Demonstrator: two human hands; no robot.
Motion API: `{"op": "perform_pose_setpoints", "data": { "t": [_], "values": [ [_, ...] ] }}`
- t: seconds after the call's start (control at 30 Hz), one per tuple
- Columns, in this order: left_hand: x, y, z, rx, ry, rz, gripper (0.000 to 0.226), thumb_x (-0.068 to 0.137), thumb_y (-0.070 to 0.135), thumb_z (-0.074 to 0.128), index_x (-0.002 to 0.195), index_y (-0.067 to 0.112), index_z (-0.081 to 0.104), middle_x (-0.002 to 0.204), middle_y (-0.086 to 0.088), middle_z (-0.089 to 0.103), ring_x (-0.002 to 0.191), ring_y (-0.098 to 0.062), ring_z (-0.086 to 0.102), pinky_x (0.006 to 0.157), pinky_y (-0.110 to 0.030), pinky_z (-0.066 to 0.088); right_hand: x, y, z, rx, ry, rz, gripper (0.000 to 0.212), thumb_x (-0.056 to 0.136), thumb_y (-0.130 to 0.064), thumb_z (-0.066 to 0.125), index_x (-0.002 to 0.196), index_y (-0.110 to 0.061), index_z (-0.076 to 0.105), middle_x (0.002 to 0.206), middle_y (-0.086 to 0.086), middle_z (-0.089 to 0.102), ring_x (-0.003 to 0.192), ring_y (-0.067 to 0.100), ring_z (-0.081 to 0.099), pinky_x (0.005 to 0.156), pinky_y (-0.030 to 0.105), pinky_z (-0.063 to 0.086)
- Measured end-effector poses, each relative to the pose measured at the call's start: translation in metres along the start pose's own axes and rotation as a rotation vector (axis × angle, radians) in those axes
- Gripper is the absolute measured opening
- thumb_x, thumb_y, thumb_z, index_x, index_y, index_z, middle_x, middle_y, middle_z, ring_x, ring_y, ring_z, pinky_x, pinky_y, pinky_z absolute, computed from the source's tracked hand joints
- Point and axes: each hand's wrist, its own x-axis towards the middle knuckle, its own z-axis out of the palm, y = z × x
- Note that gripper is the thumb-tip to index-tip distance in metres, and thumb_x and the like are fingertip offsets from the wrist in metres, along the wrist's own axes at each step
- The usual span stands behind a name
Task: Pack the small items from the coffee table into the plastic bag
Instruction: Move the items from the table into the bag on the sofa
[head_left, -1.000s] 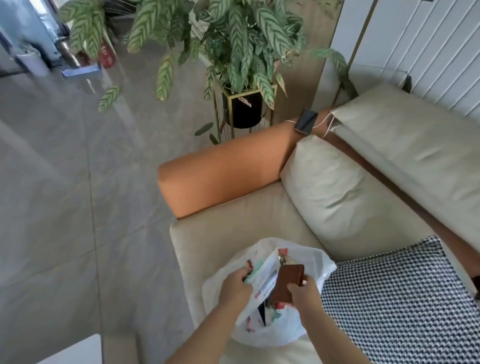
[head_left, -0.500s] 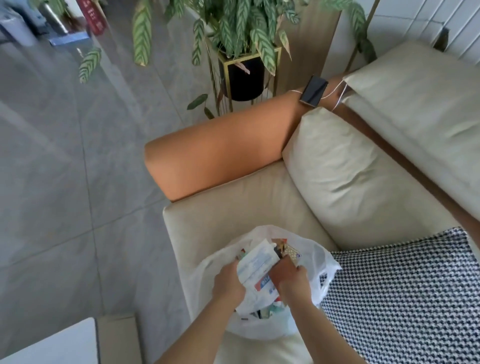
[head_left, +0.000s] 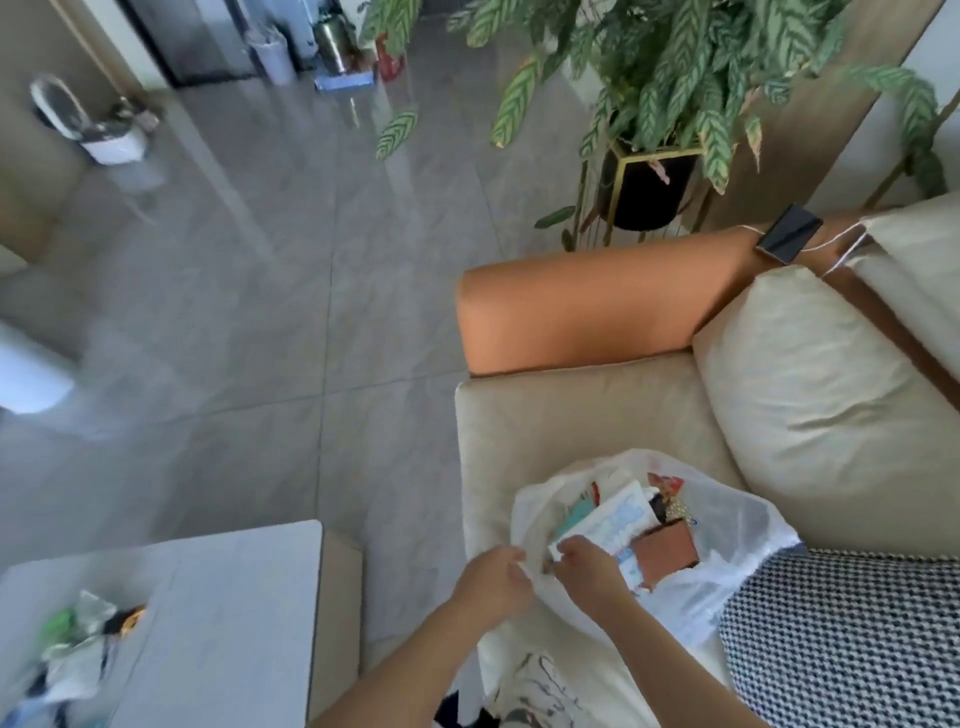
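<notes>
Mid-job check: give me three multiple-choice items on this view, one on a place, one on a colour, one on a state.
1. Where does the plastic bag sit?
A. on the floor
B. on the sofa seat
C. on the coffee table

2. What colour is the sofa armrest?
A. orange
B. blue
C. black

3. How is the bag's mouth?
A. tied shut
B. open, items showing
C. folded flat

Answers:
1 B, the bag rests on the beige cushion.
2 A, the armrest is plainly orange.
3 B, the brown wallet and packets show inside.

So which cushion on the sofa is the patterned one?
The black-and-white checked cushion at lower right, beside the plastic bag. The other cushions are plain cream.
</notes>
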Motion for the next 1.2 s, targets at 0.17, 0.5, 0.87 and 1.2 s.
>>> {"op": "perform_pose_setpoints", "data": {
  "t": [0.17, 0.5, 0.87, 1.2],
  "values": [
    [-0.031, -0.067, -0.037, -0.041, 0.116, -0.015, 0.036, 0.093, 0.023, 0.052, 0.128, 0.016, 0.054, 0.128, -0.006, 0.058, 0.116, -0.018, 0.056, 0.093, -0.019, 0.041, -0.019, -0.048, 0.054, -0.343, -0.057, -0.155, 0.03, 0.095, -0.02, 0.041, 0.122, -0.014, 0.054, 0.124, 0.007, 0.059, 0.115, 0.022, 0.055, 0.092, 0.026, 0.041],
    [-0.124, -0.249, -0.096, -0.219, 0.333, -0.178, 0.033, 0.097, 0.033, 0.044, 0.125, 0.021, 0.057, 0.129, 0.003, 0.058, 0.119, -0.012, 0.053, 0.098, -0.017, 0.04, -0.08, -0.133, 0.221, -0.685, -0.248, -0.497, 0.02, 0.096, -0.027, 0.046, 0.106, -0.017, 0.06, 0.115, 0.002, 0.065, 0.111, 0.014, 0.058, 0.087, 0.021, 0.04],
    [-0.229, -0.441, -0.106, -0.644, 0.525, -0.468, 0.023, 0.09, 0.024, 0.057, 0.107, 0.014, 0.067, 0.113, -0.006, 0.068, 0.106, -0.021, 0.063, 0.086, -0.023, 0.047, -0.148, -0.2, 0.412, -0.89, -0.579, -0.687, 0.031, 0.097, -0.027, 0.043, 0.124, -0.015, 0.054, 0.126, -0.002, 0.06, 0.117, 0.013, 0.055, 0.092, 0.021, 0.042],
    [-0.253, -0.572, -0.086, -1.005, 0.627, -0.734, 0.018, 0.088, 0.028, 0.055, 0.097, 0.021, 0.068, 0.104, -0.003, 0.07, 0.094, -0.021, 0.067, 0.076, -0.026, 0.053, -0.161, -0.215, 0.566, -1.098, -0.741, -0.736, 0.03, 0.096, -0.029, 0.044, 0.121, -0.017, 0.055, 0.126, -0.004, 0.06, 0.115, 0.012, 0.056, 0.089, 0.021, 0.043]
  ]
}}
